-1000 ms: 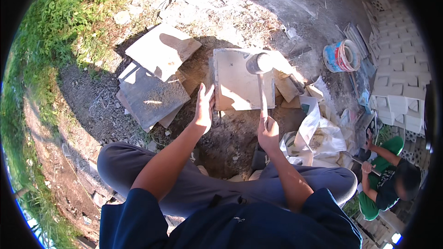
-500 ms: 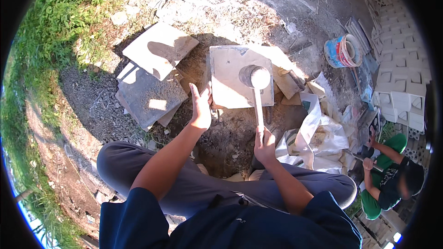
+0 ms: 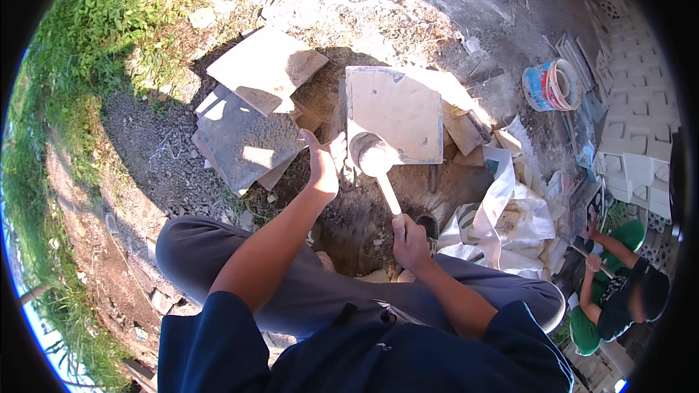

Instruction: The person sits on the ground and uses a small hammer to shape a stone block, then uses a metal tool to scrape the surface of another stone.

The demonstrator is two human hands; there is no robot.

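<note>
A square, pale, flat tile (image 3: 404, 113) with dark edges lies in front of me. My right hand (image 3: 413, 246) is wrapped round the light handle of a mallet (image 3: 376, 159). The mallet's round white head is over the tile's near left corner; whether it touches the surface I cannot tell. At the tile's left edge is my left hand (image 3: 323, 166), thumb raised and fingers stretched out along the side. Part of its fingers is hidden behind the palm.
To the left lie stacked slabs, a pale slab (image 3: 268, 65) over a grey one (image 3: 244, 135). White sacking (image 3: 502, 215) lies at the right, with a blue, red and white bucket (image 3: 546, 86) beyond. A seated person (image 3: 619, 280) works at far right beside pale blocks (image 3: 637, 113).
The mallet head has swung from the tile's right middle toward its near left corner. My right hand has shifted slightly left and nearer me. The left hand stays by the tile's left side.
</note>
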